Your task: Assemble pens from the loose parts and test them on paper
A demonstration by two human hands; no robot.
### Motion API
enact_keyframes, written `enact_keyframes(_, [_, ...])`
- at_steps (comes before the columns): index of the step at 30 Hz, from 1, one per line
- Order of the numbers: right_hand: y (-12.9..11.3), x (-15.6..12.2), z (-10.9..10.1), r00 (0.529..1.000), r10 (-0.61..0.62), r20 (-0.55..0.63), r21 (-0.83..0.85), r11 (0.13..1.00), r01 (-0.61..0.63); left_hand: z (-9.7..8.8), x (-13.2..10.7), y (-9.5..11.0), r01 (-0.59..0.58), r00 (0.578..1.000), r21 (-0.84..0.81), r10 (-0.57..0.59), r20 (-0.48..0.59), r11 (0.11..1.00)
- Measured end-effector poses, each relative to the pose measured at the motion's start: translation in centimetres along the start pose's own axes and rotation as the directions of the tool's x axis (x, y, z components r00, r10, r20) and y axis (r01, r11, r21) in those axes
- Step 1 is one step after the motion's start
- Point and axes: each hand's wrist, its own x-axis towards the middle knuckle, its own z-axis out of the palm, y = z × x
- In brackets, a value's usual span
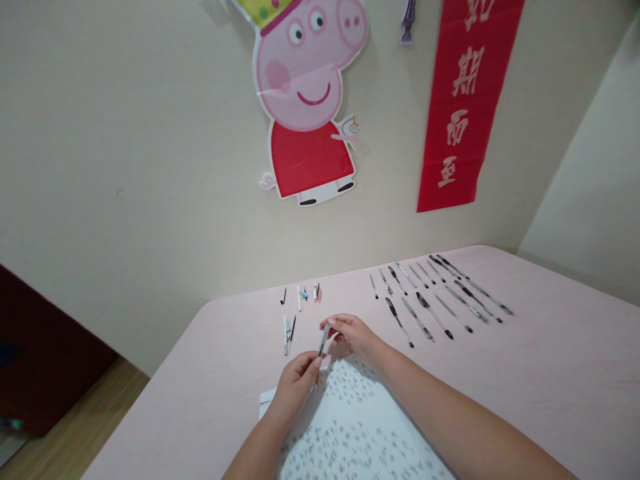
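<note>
A slim pen point(324, 339) with a clear barrel is held between my two hands, tilted, over the far end of a white sheet point(360, 427) covered in small dark marks. My left hand point(299, 377) pinches its lower end. At its upper end, the fingers of my right hand point(350, 331) are closed around the tip. Just past my left hand lie a white pen point(285, 335) and a thin black piece point(293, 329) with a small light-blue part between them.
Several pens point(435, 315) lie in two rows on the pink tabletop point(200, 387) at right. Small pen parts point(299, 299) lie at back left. Behind the table, the wall carries a cartoon pig cutout point(313, 157) and a red banner point(463, 127).
</note>
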Motion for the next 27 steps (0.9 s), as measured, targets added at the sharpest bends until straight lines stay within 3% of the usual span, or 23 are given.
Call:
enact_keyframes(6, [0.3,0.17,-0.2,0.998,0.022,-0.053,-0.028,0.999,-0.024,0.0,0.05,-0.13,-0.007,1.0,0.007,0.007,0.002,1.0])
enact_keyframes(12, [-0.13,0.02,-0.03,0.999,0.037,0.003,0.001,0.999,-0.037,-0.03,0.27,-0.49,-0.016,1.0,-0.009,0.016,0.013,1.0])
enact_keyframes(19, [0.19,0.04,-0.17,0.999,0.033,-0.033,-0.027,0.999,-0.034,-0.01,0.21,-0.47,0.0,1.0,-0.002,0.0,0.021,1.0])
enact_keyframes(27, [0.03,0.0,-0.08,1.0,0.024,0.001,-0.022,0.999,-0.024,-0.1,0.29,-0.74,-0.031,0.999,0.002,0.031,0.03,1.0])
